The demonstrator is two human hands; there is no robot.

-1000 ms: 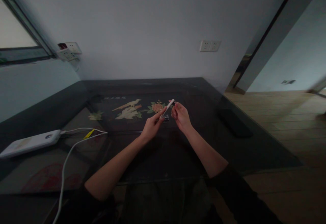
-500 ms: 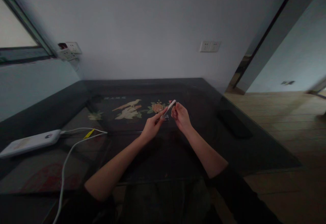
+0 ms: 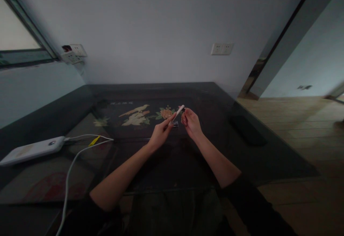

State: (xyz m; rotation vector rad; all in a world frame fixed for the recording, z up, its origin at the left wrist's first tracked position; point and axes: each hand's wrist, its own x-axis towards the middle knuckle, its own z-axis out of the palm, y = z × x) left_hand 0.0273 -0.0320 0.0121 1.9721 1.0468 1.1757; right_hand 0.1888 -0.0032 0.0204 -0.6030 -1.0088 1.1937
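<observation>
My left hand [image 3: 160,133] is closed on a slim white stick-like object [image 3: 179,110], which tilts up and to the right. Its exact kind does not show. Close to its upper end, my right hand [image 3: 191,122] has its fingers curled in a pinch. Something small and dark appears at those fingertips, too small to name. Just below the white object, a small shiny box-like thing [image 3: 175,125] is partly covered by the left hand. Both hands are over the dark tabletop [image 3: 172,164], which has a bird and flower picture.
A white power bank [image 3: 34,150] lies at the left, with a white cable [image 3: 67,178] bearing a yellow tag [image 3: 94,141]. A black flat object [image 3: 247,130] rests at the right. The wall [image 3: 150,32] with sockets [image 3: 222,48] stands behind the table.
The white object's upper end has shifted slightly left, away from the right fingertips. Both hands otherwise stay nearly in place.
</observation>
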